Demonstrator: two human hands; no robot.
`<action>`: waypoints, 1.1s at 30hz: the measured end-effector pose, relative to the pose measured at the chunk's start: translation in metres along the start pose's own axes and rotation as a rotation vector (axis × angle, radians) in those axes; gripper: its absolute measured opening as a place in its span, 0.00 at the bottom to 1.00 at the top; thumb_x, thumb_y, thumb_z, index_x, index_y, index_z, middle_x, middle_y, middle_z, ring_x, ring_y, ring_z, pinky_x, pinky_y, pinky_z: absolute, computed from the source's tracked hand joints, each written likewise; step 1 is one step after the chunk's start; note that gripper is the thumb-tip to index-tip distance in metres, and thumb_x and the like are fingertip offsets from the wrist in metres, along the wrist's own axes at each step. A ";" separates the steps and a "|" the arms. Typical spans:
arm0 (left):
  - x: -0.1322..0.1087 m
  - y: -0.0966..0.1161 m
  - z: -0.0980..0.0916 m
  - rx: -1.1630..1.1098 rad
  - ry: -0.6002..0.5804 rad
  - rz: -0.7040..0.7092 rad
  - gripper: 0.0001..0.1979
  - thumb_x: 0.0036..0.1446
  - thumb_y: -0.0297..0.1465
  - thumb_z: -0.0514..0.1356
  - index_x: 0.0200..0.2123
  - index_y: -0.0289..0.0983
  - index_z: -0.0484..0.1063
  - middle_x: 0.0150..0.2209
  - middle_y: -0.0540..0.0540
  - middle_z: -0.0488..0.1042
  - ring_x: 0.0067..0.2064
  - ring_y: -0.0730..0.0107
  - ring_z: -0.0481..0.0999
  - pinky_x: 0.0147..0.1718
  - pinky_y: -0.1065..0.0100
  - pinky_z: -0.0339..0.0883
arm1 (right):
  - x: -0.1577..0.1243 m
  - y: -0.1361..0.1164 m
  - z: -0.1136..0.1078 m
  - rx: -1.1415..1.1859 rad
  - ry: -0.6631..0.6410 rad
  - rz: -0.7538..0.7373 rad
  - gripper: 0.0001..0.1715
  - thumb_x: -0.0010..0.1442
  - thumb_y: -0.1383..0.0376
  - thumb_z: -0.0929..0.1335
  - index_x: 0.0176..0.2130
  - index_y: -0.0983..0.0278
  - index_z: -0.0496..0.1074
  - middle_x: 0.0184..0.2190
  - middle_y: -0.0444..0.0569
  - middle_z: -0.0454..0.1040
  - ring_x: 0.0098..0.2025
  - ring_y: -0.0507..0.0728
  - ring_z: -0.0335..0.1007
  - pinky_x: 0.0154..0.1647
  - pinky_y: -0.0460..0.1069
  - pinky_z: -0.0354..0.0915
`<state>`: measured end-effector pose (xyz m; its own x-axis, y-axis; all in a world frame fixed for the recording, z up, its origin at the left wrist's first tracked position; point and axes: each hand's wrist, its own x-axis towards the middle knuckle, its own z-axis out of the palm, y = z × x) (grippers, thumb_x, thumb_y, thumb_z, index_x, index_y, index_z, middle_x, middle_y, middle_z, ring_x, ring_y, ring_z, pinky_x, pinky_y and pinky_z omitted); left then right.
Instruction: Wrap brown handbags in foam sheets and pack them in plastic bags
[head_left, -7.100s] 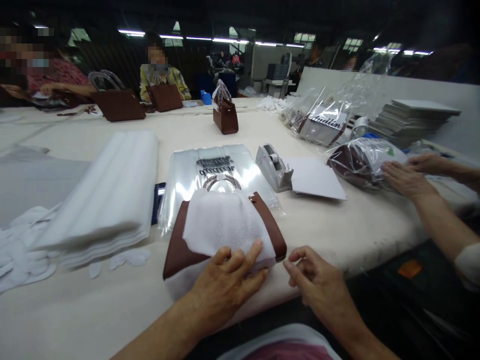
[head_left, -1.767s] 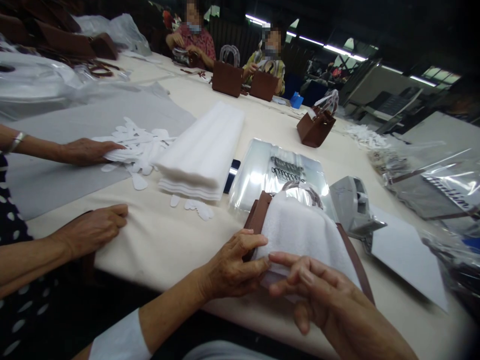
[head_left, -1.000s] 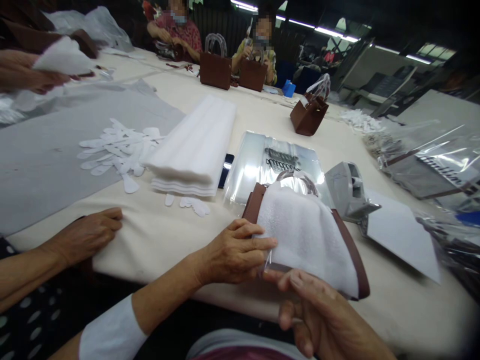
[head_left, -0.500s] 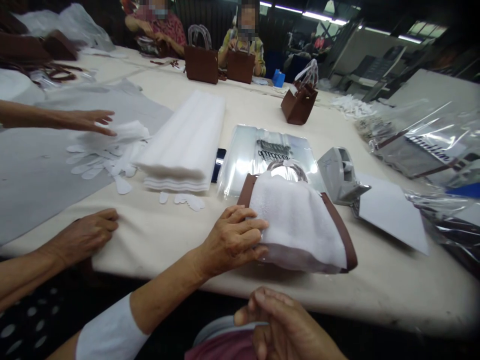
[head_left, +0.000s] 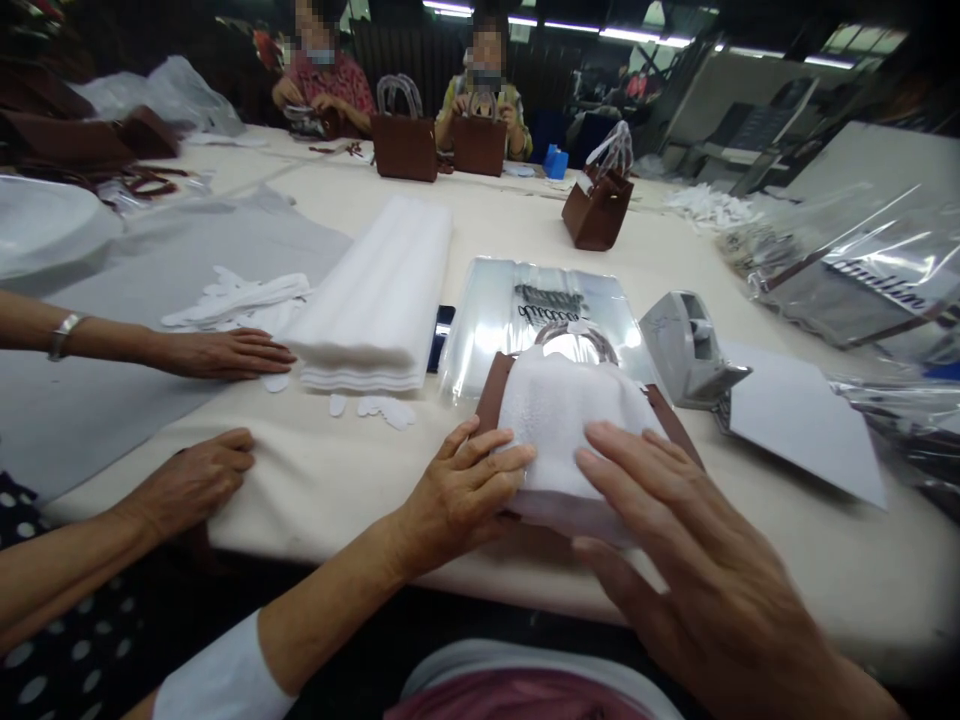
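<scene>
A brown handbag (head_left: 491, 392) lies flat at the near table edge, wrapped in a white foam sheet (head_left: 559, 420), its clear handle (head_left: 576, 343) pointing away. My left hand (head_left: 461, 490) rests on the bag's near left corner, fingers curled onto the foam. Spread flat, my right hand (head_left: 675, 545) lies over the foam's near right part, fingers stretched out. Under the bag's far end sits a stack of clear printed plastic bags (head_left: 529, 305).
A grey tape dispenser (head_left: 686, 345) and white card (head_left: 799, 420) lie right of the bag. A stack of white foam sheets (head_left: 382, 295) and small white cut-outs (head_left: 240, 295) lie left, where another person's hands (head_left: 225, 352) rest. Brown bags (head_left: 405, 145) and seated workers are farther back.
My right hand came up from below the table edge and now lies flat on the foam-wrapped bag. My left hand stayed on the bag. The neighbour's far hand pulled back toward the foam stack.
</scene>
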<state>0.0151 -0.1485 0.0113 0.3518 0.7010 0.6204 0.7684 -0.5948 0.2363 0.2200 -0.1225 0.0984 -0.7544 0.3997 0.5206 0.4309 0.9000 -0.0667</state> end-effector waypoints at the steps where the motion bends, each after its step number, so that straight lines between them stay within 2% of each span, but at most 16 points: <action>1: 0.000 -0.001 0.000 0.002 0.009 -0.001 0.13 0.52 0.32 0.60 0.41 0.36 0.65 0.49 0.47 0.70 0.55 0.60 0.63 0.58 0.53 0.48 | 0.001 0.004 0.012 -0.063 -0.066 -0.063 0.26 0.60 0.65 0.63 0.56 0.70 0.58 0.56 0.59 0.59 0.58 0.64 0.54 0.57 0.59 0.54; 5: -0.004 -0.008 -0.003 -0.099 -0.004 -0.015 0.18 0.50 0.33 0.63 0.44 0.36 0.63 0.48 0.45 0.71 0.55 0.61 0.63 0.58 0.54 0.48 | -0.013 0.011 0.062 -0.216 -0.181 -0.112 0.25 0.63 0.70 0.56 0.59 0.72 0.54 0.60 0.56 0.54 0.61 0.63 0.47 0.58 0.61 0.52; 7: -0.003 -0.008 -0.009 -0.259 0.027 -0.122 0.20 0.49 0.33 0.63 0.44 0.37 0.62 0.48 0.43 0.69 0.54 0.60 0.64 0.56 0.53 0.52 | -0.021 0.010 0.074 -0.234 -0.179 -0.104 0.25 0.63 0.71 0.56 0.59 0.73 0.54 0.60 0.57 0.53 0.61 0.64 0.46 0.58 0.61 0.51; 10: 0.008 0.002 -0.017 -0.487 0.323 -0.385 0.18 0.55 0.36 0.57 0.47 0.36 0.58 0.51 0.38 0.65 0.54 0.58 0.64 0.54 0.51 0.57 | -0.024 0.005 0.077 -0.215 -0.159 -0.097 0.25 0.62 0.73 0.54 0.57 0.74 0.57 0.59 0.58 0.55 0.61 0.65 0.47 0.57 0.60 0.53; 11: 0.014 0.008 -0.018 -0.519 0.401 -0.425 0.19 0.58 0.38 0.53 0.50 0.36 0.56 0.53 0.37 0.62 0.56 0.56 0.62 0.54 0.50 0.56 | -0.022 0.004 0.075 -0.210 -0.155 -0.091 0.25 0.62 0.73 0.53 0.57 0.74 0.58 0.58 0.58 0.56 0.61 0.65 0.47 0.57 0.60 0.54; 12: 0.021 0.015 -0.017 -0.528 0.407 -0.417 0.21 0.59 0.39 0.50 0.52 0.36 0.55 0.56 0.36 0.58 0.58 0.55 0.59 0.54 0.49 0.56 | -0.018 0.002 0.072 -0.205 -0.144 -0.079 0.25 0.62 0.73 0.53 0.57 0.74 0.59 0.58 0.58 0.57 0.60 0.65 0.48 0.56 0.60 0.55; 13: 0.028 0.022 -0.015 -0.506 0.350 -0.371 0.23 0.60 0.41 0.48 0.55 0.35 0.52 0.58 0.35 0.55 0.59 0.54 0.57 0.55 0.50 0.55 | -0.015 0.002 0.067 -0.189 -0.129 -0.064 0.24 0.62 0.72 0.53 0.56 0.73 0.59 0.57 0.58 0.58 0.60 0.65 0.49 0.56 0.60 0.56; 16: 0.041 0.033 -0.005 -0.242 0.002 -0.180 0.31 0.61 0.46 0.42 0.60 0.32 0.46 0.61 0.36 0.51 0.62 0.55 0.50 0.58 0.54 0.52 | -0.007 0.010 0.044 -0.020 -0.124 -0.060 0.22 0.62 0.67 0.56 0.53 0.69 0.64 0.53 0.55 0.64 0.58 0.61 0.54 0.56 0.57 0.59; 19: 0.042 0.028 0.003 0.095 -0.167 -0.035 0.38 0.57 0.53 0.39 0.60 0.30 0.49 0.61 0.37 0.52 0.62 0.53 0.50 0.60 0.54 0.45 | -0.013 0.033 0.019 0.052 -0.060 -0.102 0.18 0.60 0.66 0.60 0.49 0.69 0.68 0.50 0.54 0.68 0.58 0.58 0.55 0.57 0.52 0.57; 21: 0.038 0.021 0.007 0.243 -0.169 0.050 0.37 0.56 0.53 0.44 0.58 0.31 0.54 0.60 0.40 0.55 0.61 0.53 0.52 0.60 0.55 0.42 | -0.023 0.052 0.013 -0.087 -0.024 -0.156 0.21 0.59 0.62 0.63 0.49 0.71 0.67 0.52 0.56 0.66 0.59 0.61 0.54 0.61 0.56 0.50; 23: 0.035 0.014 0.012 0.325 -0.117 0.127 0.33 0.56 0.51 0.48 0.56 0.33 0.60 0.58 0.42 0.59 0.60 0.54 0.56 0.60 0.55 0.41 | -0.032 0.069 0.018 -0.233 -0.078 -0.247 0.27 0.58 0.56 0.64 0.52 0.71 0.66 0.54 0.55 0.63 0.58 0.64 0.54 0.63 0.61 0.40; 25: 0.033 0.010 0.014 0.350 -0.058 0.170 0.29 0.57 0.49 0.47 0.53 0.34 0.64 0.56 0.43 0.62 0.59 0.55 0.59 0.60 0.54 0.42 | -0.038 0.079 0.026 -0.296 -0.134 -0.312 0.28 0.58 0.55 0.64 0.52 0.68 0.66 0.54 0.52 0.63 0.57 0.62 0.57 0.64 0.60 0.34; 27: 0.033 0.008 0.016 0.365 -0.055 0.170 0.29 0.58 0.49 0.45 0.52 0.35 0.66 0.55 0.43 0.65 0.57 0.56 0.61 0.60 0.55 0.43 | -0.037 0.083 0.029 -0.302 -0.133 -0.329 0.27 0.58 0.53 0.64 0.51 0.67 0.67 0.53 0.52 0.64 0.55 0.61 0.60 0.63 0.59 0.39; 30: 0.032 0.006 0.018 0.392 -0.109 0.160 0.29 0.58 0.50 0.43 0.51 0.38 0.66 0.53 0.44 0.67 0.56 0.58 0.63 0.60 0.58 0.45 | -0.027 0.091 0.017 -0.186 -0.151 -0.331 0.24 0.60 0.54 0.62 0.49 0.65 0.69 0.50 0.49 0.68 0.51 0.57 0.65 0.54 0.52 0.60; 31: 0.031 0.006 0.020 0.396 -0.084 0.163 0.28 0.59 0.49 0.43 0.51 0.39 0.67 0.53 0.44 0.67 0.55 0.58 0.64 0.60 0.57 0.47 | -0.022 0.098 0.009 -0.098 -0.160 -0.271 0.21 0.61 0.55 0.61 0.48 0.63 0.69 0.48 0.47 0.70 0.49 0.55 0.67 0.49 0.48 0.66; 33: 0.027 0.005 0.026 0.396 0.026 0.181 0.26 0.61 0.47 0.41 0.49 0.39 0.68 0.52 0.44 0.68 0.54 0.58 0.66 0.59 0.57 0.50 | -0.007 0.120 -0.003 0.096 -0.123 0.016 0.16 0.63 0.59 0.60 0.47 0.59 0.70 0.44 0.44 0.73 0.44 0.51 0.70 0.40 0.44 0.69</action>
<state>0.0425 -0.1218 0.0097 0.4902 0.5861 0.6451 0.8430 -0.5068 -0.1802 0.2788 -0.0175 0.0895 -0.8050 0.4274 0.4114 0.3986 0.9033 -0.1584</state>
